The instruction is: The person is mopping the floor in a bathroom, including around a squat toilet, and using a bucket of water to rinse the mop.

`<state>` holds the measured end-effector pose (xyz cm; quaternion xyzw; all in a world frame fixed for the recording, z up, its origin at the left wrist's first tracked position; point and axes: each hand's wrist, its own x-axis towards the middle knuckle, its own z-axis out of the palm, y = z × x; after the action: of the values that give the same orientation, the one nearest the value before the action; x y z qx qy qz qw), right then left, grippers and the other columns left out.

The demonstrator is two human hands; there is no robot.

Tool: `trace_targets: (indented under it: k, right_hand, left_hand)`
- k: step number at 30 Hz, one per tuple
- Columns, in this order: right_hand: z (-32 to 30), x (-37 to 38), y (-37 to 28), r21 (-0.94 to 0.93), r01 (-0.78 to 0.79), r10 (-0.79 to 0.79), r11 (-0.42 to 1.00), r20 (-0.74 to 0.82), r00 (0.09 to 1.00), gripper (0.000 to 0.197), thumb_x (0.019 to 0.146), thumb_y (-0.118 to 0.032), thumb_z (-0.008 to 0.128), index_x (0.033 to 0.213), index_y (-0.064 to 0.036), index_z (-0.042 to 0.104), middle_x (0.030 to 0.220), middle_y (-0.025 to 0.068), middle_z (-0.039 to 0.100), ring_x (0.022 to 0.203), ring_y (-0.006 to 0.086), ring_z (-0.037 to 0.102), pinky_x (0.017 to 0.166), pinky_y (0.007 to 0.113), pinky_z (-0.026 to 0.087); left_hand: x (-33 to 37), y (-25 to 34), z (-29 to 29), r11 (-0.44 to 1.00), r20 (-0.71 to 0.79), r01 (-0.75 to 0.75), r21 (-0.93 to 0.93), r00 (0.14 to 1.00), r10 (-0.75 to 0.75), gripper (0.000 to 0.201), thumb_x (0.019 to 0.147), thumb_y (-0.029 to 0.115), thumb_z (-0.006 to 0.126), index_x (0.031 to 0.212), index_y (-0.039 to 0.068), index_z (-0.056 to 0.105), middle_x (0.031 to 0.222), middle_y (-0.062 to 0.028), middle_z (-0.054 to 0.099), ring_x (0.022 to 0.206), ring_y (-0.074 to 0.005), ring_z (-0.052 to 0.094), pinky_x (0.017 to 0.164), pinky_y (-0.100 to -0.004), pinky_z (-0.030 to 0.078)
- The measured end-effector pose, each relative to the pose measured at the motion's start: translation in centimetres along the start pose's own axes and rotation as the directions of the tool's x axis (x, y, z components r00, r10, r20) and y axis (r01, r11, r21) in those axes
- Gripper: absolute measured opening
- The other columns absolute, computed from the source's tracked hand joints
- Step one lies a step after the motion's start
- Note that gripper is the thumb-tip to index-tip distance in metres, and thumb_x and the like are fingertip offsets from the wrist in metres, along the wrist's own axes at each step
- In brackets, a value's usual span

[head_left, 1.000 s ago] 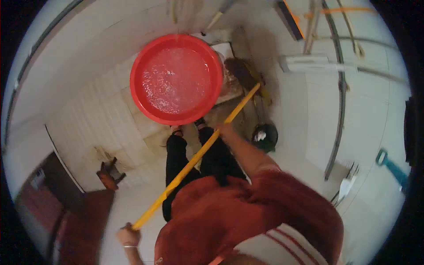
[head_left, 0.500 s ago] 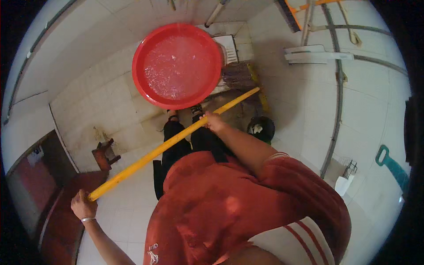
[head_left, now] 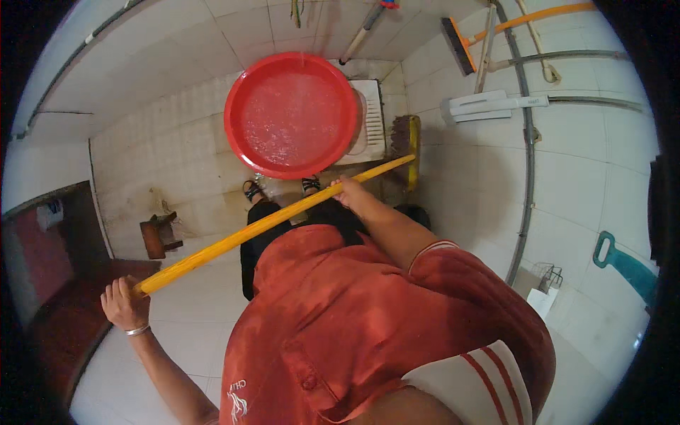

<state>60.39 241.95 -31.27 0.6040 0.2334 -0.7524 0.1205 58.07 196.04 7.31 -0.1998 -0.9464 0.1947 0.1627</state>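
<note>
A broom with a long yellow handle [head_left: 241, 237] lies slantwise across my front. Its yellow head with a dark brown fringe [head_left: 404, 138] is at the far right, close to the wall's foot. My left hand [head_left: 126, 303] is closed round the handle's near left end, a metal bangle on its wrist. Farther along, toward the head, my right hand [head_left: 348, 191] grips the same handle. Beyond my feet stands a large red basin [head_left: 237, 145] full of water, its surface rippling. Beside it, a white ribbed squat toilet pan [head_left: 373, 124] is partly covered by the basin.
A small brown stool [head_left: 152, 237] is on the tiled floor at left, near a dark red doorway sill [head_left: 60, 319]. A dark bucket [head_left: 414, 214] is mostly hidden behind my right forearm. An orange-handled brush [head_left: 460, 46] and a green saw-shaped tool [head_left: 627, 269] are by the right wall.
The broom head has turned, so its fringe looks narrower and uncovers more of the toilet pan. My left hand has shifted slightly left and up, and the view has shifted.
</note>
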Motion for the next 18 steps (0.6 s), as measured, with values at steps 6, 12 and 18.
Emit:
trace_targets:
  k: [6,12,18]
  right_hand:
    - [-0.9,-1.3,-1.0,-0.282,0.099,-0.125,0.954,-0.075,0.989,0.012,0.086,-0.019,0.049,0.086,-0.0078,0.045,0.079,0.0071,0.052,0.067,0.0210,0.057,0.063,0.041,0.051]
    - [-5.6,2.6,-1.1,-0.559,0.162,-0.208,0.813,-0.019,0.978,0.017,0.087,-0.021,0.046,0.088,-0.0039,0.046,0.083,0.0102,0.054,0.068,0.0226,0.059,0.055,0.036,0.051]
    - [-6.7,4.6,0.5,-0.941,0.222,-0.177,-0.257,0.271,0.946,0.028,0.082,-0.017,0.050,0.097,0.0057,0.044,0.089,0.0172,0.055,0.072,0.0284,0.062,0.054,0.039,0.055]
  left_hand:
    - [-4.9,0.6,3.5,0.976,0.097,0.098,-0.196,0.992,-0.080,0.015,0.061,0.007,0.060,0.065,0.012,0.046,0.062,-0.0051,0.052,0.060,-0.0242,0.051,0.052,-0.0356,0.037]
    - [-13.0,-0.3,7.5,0.924,0.588,0.349,-0.155,0.785,-0.197,0.024,0.056,0.012,0.065,0.075,0.009,0.049,0.067,-0.0093,0.055,0.067,-0.0284,0.055,0.061,-0.0383,0.043]
    - [-16.0,0.2,10.2,0.919,0.806,0.381,-0.102,0.573,-0.147,0.017,0.061,0.022,0.065,0.069,0.010,0.055,0.063,-0.0106,0.059,0.060,-0.0293,0.059,0.054,-0.0384,0.046]
